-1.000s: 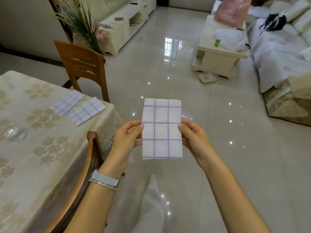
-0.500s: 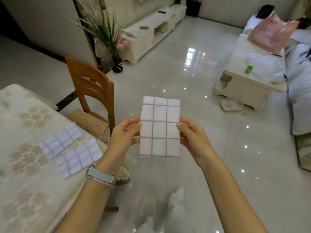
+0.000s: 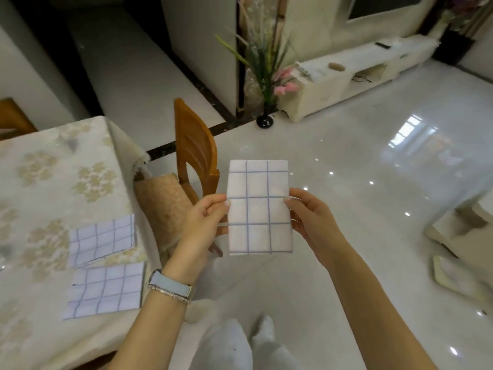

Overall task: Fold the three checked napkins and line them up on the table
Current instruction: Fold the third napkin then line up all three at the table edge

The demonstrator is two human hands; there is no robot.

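Observation:
A folded white napkin with blue checks [image 3: 258, 206] is held upright in the air over the floor. My left hand [image 3: 206, 222] pinches its left edge and my right hand [image 3: 309, 220] pinches its right edge. Two other folded checked napkins lie flat on the table at the left, one behind the other: the farther napkin [image 3: 102, 239] and the nearer napkin [image 3: 105, 291], close to the table's right edge. The table [image 3: 40, 182] wears a cream cloth with gold flowers.
A wooden chair [image 3: 194, 153] with a padded seat stands at the table's far right corner, just left of the held napkin. A dark vase of grasses and pink flowers [image 3: 264, 84] and a low white cabinet [image 3: 354, 73] are beyond. Glossy white floor [image 3: 373, 182] spreads to the right.
The view has swung left toward the table, so the two lying napkins are now closer and lower left. Both hands keep the same pinch on the held napkin.

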